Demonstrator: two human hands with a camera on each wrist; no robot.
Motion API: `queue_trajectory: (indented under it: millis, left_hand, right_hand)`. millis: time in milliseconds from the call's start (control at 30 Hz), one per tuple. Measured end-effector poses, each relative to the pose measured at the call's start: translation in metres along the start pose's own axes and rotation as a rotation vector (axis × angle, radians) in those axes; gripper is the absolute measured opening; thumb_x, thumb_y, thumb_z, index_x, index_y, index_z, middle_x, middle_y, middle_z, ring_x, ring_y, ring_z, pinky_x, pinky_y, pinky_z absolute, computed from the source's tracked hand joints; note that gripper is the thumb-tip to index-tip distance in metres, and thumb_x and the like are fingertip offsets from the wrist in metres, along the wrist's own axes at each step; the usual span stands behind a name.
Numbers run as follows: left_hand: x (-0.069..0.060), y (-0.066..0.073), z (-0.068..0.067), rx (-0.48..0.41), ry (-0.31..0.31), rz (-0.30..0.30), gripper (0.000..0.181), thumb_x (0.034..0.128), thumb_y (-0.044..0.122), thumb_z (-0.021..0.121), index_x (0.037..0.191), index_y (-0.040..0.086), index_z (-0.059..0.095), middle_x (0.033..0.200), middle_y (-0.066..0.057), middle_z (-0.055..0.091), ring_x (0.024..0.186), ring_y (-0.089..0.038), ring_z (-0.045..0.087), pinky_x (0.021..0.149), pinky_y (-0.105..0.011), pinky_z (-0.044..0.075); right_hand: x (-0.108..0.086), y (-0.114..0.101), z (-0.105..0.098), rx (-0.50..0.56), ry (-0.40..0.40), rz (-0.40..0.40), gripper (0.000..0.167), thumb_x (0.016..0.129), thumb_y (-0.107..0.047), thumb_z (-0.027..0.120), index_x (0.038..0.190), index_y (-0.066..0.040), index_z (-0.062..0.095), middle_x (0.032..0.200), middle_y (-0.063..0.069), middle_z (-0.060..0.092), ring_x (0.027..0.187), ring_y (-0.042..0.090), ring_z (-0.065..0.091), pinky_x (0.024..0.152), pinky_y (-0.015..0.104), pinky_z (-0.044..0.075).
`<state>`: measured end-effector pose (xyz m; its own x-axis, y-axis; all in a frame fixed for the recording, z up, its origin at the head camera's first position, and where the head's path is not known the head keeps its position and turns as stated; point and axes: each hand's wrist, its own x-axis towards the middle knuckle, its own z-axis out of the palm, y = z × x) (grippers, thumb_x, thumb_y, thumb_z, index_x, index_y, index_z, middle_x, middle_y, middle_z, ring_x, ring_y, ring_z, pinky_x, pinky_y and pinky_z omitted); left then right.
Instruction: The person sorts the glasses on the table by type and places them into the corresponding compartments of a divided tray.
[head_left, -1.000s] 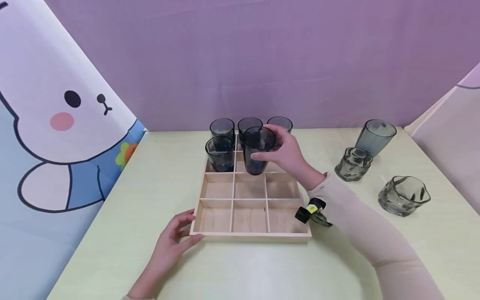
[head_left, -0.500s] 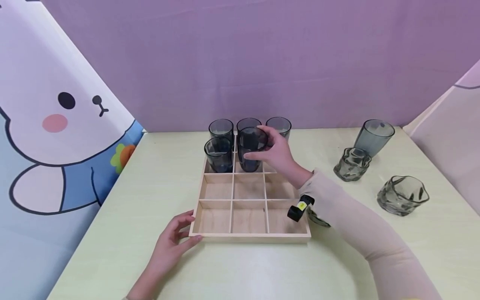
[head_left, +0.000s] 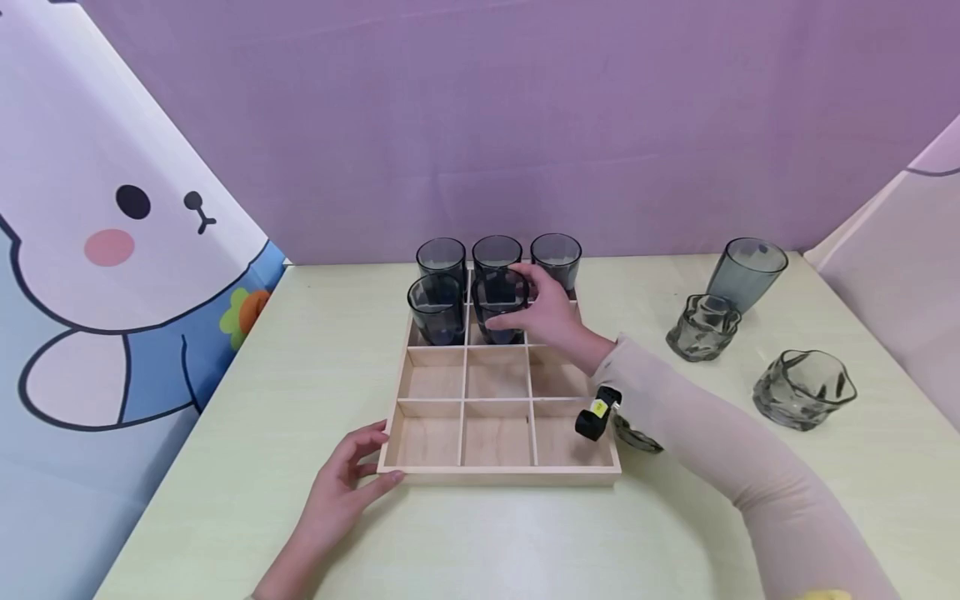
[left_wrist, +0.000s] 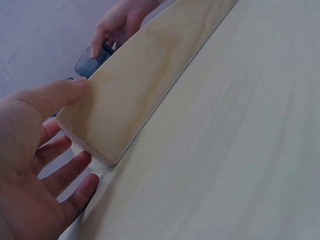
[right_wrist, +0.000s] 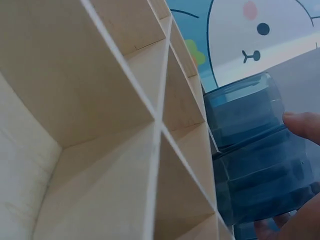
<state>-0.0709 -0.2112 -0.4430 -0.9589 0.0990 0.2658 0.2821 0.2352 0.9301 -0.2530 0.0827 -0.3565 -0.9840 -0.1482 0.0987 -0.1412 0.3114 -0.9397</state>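
Fingers of the right hand [head_left: 551, 312] clamp a dark tumbler [head_left: 491, 300], thumb opposite fingertips, at the second-row middle slot of the wooden tray [head_left: 498, 477]; can't tell if its base is seated. Left hand [head_left: 345, 479] grips the tray's front-left corner, thumb on front wall, other fingers spread along the side. Loading looks partway: four other tumblers [head_left: 437, 315] in, no glass visible in front two rows. Probably left: tall glass [head_left: 742, 279], two wavy glasses [head_left: 701, 335], partly hidden glass [head_left: 640, 438] beside the tray.
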Motion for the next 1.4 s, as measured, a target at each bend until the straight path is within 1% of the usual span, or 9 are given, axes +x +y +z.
queue_trajectory:
  millis: [233, 533, 633, 833, 967, 1067, 1233, 1400]
  left_hand:
    - [-0.002, 0.0, 0.001, 0.003, 0.002, 0.002, 0.047, 0.0778, -0.01, 0.078, 0.119, -0.006, 0.055, 0.139, -0.023, 0.051, 0.116, -0.005, 0.058, 0.083, -0.022, 0.054]
    - [-0.003, 0.001, 0.003, 0.005, 0.003, 0.008, 0.047, 0.0777, -0.01, 0.078, 0.119, -0.004, 0.056, 0.139, -0.023, 0.051, 0.115, -0.004, 0.058, 0.083, -0.021, 0.054]
    - [-0.003, 0.001, 0.003, 0.003, 0.004, 0.011, 0.047, 0.0775, -0.01, 0.078, 0.118, -0.004, 0.056, 0.139, -0.023, 0.051, 0.115, -0.003, 0.058, 0.083, -0.021, 0.054]
    - [-0.005, 0.001, 0.004, 0.002, 0.012, 0.018, 0.047, 0.0768, -0.012, 0.078, 0.118, -0.006, 0.056, 0.138, -0.024, 0.051, 0.115, -0.002, 0.057, 0.082, -0.021, 0.054]
    - [-0.006, 0.001, 0.005, 0.005, 0.013, 0.013, 0.047, 0.0771, -0.011, 0.078, 0.118, -0.005, 0.056, 0.138, -0.024, 0.052, 0.115, -0.002, 0.057, 0.083, -0.021, 0.054]
    - [-0.006, 0.001, 0.004, 0.007, 0.014, 0.01, 0.047, 0.0774, -0.009, 0.079, 0.118, -0.003, 0.057, 0.139, -0.022, 0.052, 0.115, -0.003, 0.057, 0.083, -0.022, 0.054]
    - [-0.006, 0.001, 0.004, 0.011, 0.013, 0.011, 0.046, 0.0779, -0.009, 0.078, 0.118, -0.002, 0.057, 0.139, -0.022, 0.052, 0.116, -0.006, 0.058, 0.084, -0.022, 0.054]
    - [-0.006, 0.001, 0.005, 0.015, 0.014, 0.013, 0.045, 0.0777, -0.01, 0.078, 0.117, -0.004, 0.057, 0.139, -0.023, 0.051, 0.115, -0.007, 0.059, 0.083, -0.022, 0.054]
  right_hand:
    - [0.001, 0.006, 0.002, 0.023, -0.021, 0.026, 0.089, 0.071, -0.013, 0.091, 0.145, -0.009, 0.042, 0.14, 0.009, 0.051, 0.13, 0.026, 0.046, 0.109, 0.042, 0.039]
    - [0.002, 0.008, -0.001, 0.043, -0.063, 0.014, 0.089, 0.072, -0.014, 0.091, 0.145, -0.009, 0.039, 0.142, 0.009, 0.048, 0.133, 0.026, 0.043, 0.111, 0.042, 0.037]
    - [0.002, 0.009, -0.002, 0.025, -0.076, 0.011, 0.089, 0.074, -0.016, 0.089, 0.146, -0.01, 0.037, 0.143, 0.009, 0.046, 0.134, 0.027, 0.041, 0.111, 0.044, 0.036]
    - [0.002, 0.01, -0.004, -0.047, -0.104, 0.004, 0.091, 0.076, -0.022, 0.088, 0.149, -0.011, 0.034, 0.146, 0.009, 0.044, 0.135, 0.029, 0.039, 0.111, 0.044, 0.036]
    - [0.001, 0.008, -0.01, -0.109, -0.157, -0.021, 0.094, 0.079, -0.023, 0.086, 0.152, -0.009, 0.029, 0.148, 0.014, 0.041, 0.135, 0.033, 0.04, 0.111, 0.047, 0.036]
    - [-0.001, 0.006, -0.016, -0.151, -0.201, -0.03, 0.097, 0.081, -0.024, 0.084, 0.156, -0.01, 0.024, 0.152, 0.016, 0.036, 0.134, 0.037, 0.04, 0.109, 0.05, 0.038]
    - [-0.005, 0.004, -0.029, -0.152, -0.24, -0.038, 0.099, 0.083, -0.025, 0.082, 0.158, -0.012, 0.019, 0.155, 0.016, 0.031, 0.133, 0.037, 0.04, 0.106, 0.051, 0.041]
    - [-0.011, -0.003, -0.044, -0.142, -0.282, -0.057, 0.098, 0.085, -0.021, 0.08, 0.158, -0.012, 0.015, 0.153, 0.019, 0.034, 0.132, 0.039, 0.042, 0.105, 0.053, 0.042]
